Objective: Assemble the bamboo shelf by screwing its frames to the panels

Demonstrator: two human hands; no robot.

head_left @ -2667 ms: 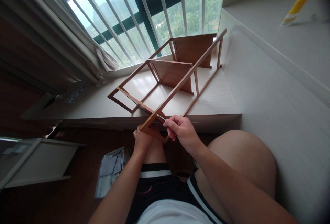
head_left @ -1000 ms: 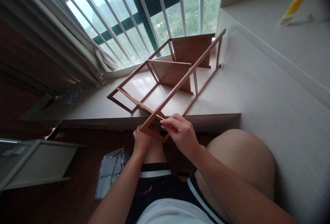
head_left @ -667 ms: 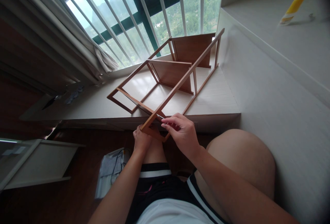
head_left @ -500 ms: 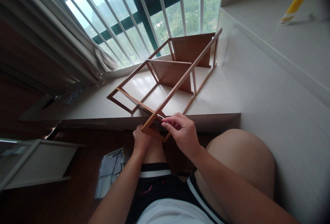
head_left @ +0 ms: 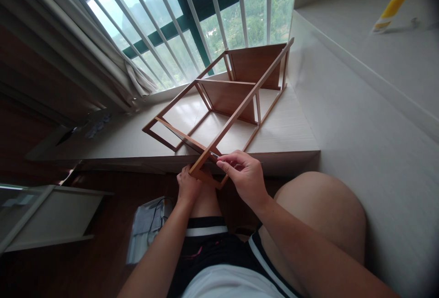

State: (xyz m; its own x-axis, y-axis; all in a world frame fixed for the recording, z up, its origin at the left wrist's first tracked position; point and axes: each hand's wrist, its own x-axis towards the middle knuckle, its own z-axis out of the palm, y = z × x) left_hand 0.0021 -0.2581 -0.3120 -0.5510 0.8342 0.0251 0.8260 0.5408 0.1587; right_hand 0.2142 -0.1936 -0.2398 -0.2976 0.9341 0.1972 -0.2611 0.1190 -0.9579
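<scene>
A brown wooden shelf rack (head_left: 236, 117) lies on its side across the pale ledge, its near end sticking out over the edge towards me. My left hand (head_left: 188, 183) is closed around the near bottom corner of the rack, with some fingers hidden behind the wood. Thumb and fingers of my right hand (head_left: 242, 172) pinch a thin silver metal tool (head_left: 214, 154). The tool's tip meets the inner side of the rail near that same corner; its exact shape is mostly hidden by my fingers.
The pale ledge (head_left: 291, 129) runs below a barred window (head_left: 219, 19). A white wall panel (head_left: 360, 106) rises at right, with a yellow-and-white tube (head_left: 390, 13) on the surface above. A clear box with a cable (head_left: 147, 225) sits on the floor. Curtains (head_left: 85, 37) hang at left.
My right hand and the metal tool have shifted very slightly to the right. The rack's long front rail has moved a touch. My left hand keeps its grip.
</scene>
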